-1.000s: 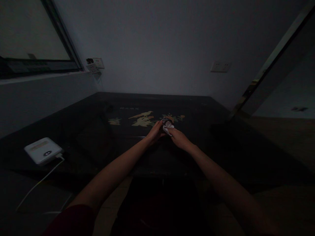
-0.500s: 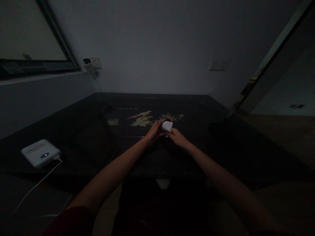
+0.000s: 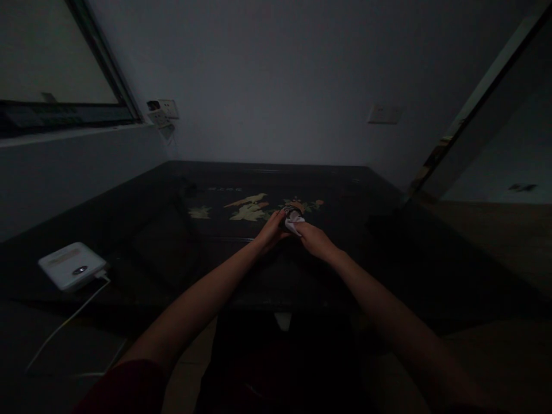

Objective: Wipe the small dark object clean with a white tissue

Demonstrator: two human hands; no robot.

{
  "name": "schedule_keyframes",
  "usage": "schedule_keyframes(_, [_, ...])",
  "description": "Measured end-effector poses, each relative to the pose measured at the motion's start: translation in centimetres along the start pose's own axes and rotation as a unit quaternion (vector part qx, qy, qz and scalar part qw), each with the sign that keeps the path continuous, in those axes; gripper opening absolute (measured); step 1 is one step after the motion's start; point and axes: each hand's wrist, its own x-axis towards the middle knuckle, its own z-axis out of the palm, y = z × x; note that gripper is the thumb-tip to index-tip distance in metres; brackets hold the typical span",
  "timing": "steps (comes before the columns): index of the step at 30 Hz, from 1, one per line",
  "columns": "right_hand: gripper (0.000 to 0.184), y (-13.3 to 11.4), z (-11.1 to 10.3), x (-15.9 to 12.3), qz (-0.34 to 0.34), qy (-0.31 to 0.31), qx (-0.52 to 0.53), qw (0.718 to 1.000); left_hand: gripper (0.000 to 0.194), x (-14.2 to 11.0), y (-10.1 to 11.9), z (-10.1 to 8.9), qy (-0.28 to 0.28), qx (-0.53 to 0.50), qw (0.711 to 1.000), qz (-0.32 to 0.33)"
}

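Over the dark table (image 3: 202, 270), my two hands meet in front of me. My left hand (image 3: 271, 229) is closed around a small dark object (image 3: 290, 210) with some pale markings; the dim light hides its exact kind. A crumpled white tissue or cloth (image 3: 294, 224) is pinched in my right hand (image 3: 314, 237) and lies against the dark object's near side. Several fingers of both hands are hidden behind these things.
Bird-and-flower decoration (image 3: 248, 208) covers the tabletop behind my hands. A white box-shaped device (image 3: 71, 265) with a white cable (image 3: 64, 328) sits at the left. Wall sockets (image 3: 384, 114) are on the back wall, and a window (image 3: 47, 52) is at upper left.
My right hand has moved slightly up over the white piece, which was spread flatter and is now crumpled against the dark object. My left hand has stayed nearly in place.
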Motion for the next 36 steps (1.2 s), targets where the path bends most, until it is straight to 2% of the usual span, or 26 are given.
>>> schedule_keyframes(4, [0.048, -0.4, -0.5, -0.1, -0.044, -0.001, -0.085, 0.995, 0.028, 0.3, -0.3, -0.1, -0.001, -0.009, 1.000, 0.002])
schedule_keyframes(7, [0.046, -0.5, -0.5, 0.0, -0.041, -0.008, -0.134, 0.990, 0.029, 0.4, -0.3, -0.1, -0.006, -0.022, 1.000, -0.002])
schedule_keyframes(10, [0.046, -0.5, -0.4, 0.0, -0.036, -0.009, -0.138, 0.990, 0.029, 0.3, -0.2, 0.0, -0.010, -0.022, 1.000, -0.006])
schedule_keyframes(16, [0.052, -0.8, 0.0, -0.1, -0.004, 0.001, -0.044, 0.999, 0.025, -0.1, 0.1, 0.1, 0.003, -0.008, 1.000, -0.003])
schedule_keyframes(20, [0.044, -1.0, 0.4, 0.1, 0.027, 0.015, 0.058, 0.998, 0.029, -0.2, 0.2, 0.2, 0.000, -0.003, 1.000, -0.002])
schedule_keyframes(23, [0.033, -0.8, 0.8, 0.6, 0.052, 0.015, 0.133, 0.990, 0.031, -0.3, 0.2, 0.2, 0.014, 0.000, 1.000, -0.004])
schedule_keyframes(28, [0.028, -0.2, 1.5, 1.1, 0.044, 0.045, 0.266, 0.962, 0.028, -0.2, 0.3, 0.2, 0.016, 0.009, 1.000, -0.009])
schedule_keyframes(32, [0.026, -0.1, 1.6, 1.1, 0.042, 0.049, 0.270, 0.961, 0.029, 0.0, 0.2, 0.1, 0.019, 0.003, 1.000, -0.016])
schedule_keyframes(36, [0.027, -0.3, 0.9, 0.8, 0.040, 0.030, 0.179, 0.983, 0.030, 0.2, 0.0, -0.1, 0.015, -0.007, 1.000, -0.013])
